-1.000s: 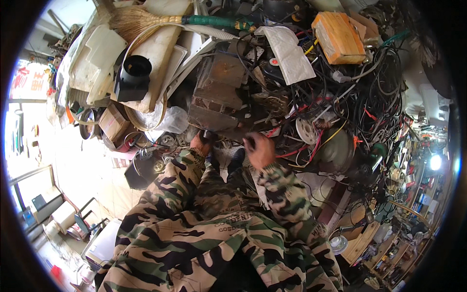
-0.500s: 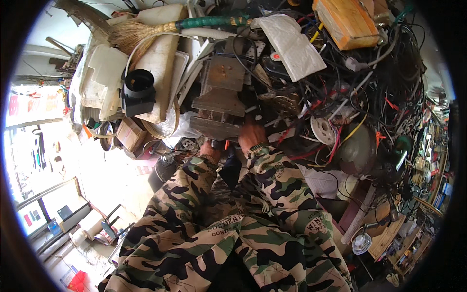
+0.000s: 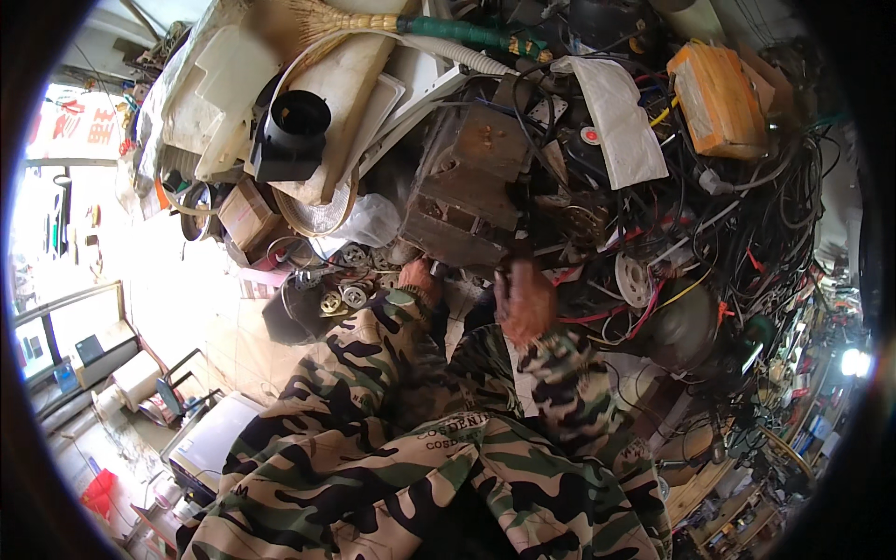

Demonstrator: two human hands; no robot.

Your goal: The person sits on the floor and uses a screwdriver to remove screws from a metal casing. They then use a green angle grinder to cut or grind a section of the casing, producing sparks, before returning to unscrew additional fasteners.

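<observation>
A heavy, rusty grey-brown metal block with a stepped body and slots sits among the clutter in front of me. My left hand is at its lower-left edge, its fingertips hidden. My right hand is just below its lower-right corner, blurred, so I cannot tell what it holds. Small metal pulleys lie left of my left hand. A clear plastic bag lies left of the block.
A straw broom with green-wrapped handle, black fitting, white padded sheet, orange-brown box, white spool and tangled cables crowd the pile. A cardboard box is at left, cluttered shelving at right.
My right hand has drawn back from the block's underside, downward and rightward, compared with half a second ago. The pile appears shifted right in view and the block looks more tilted.
</observation>
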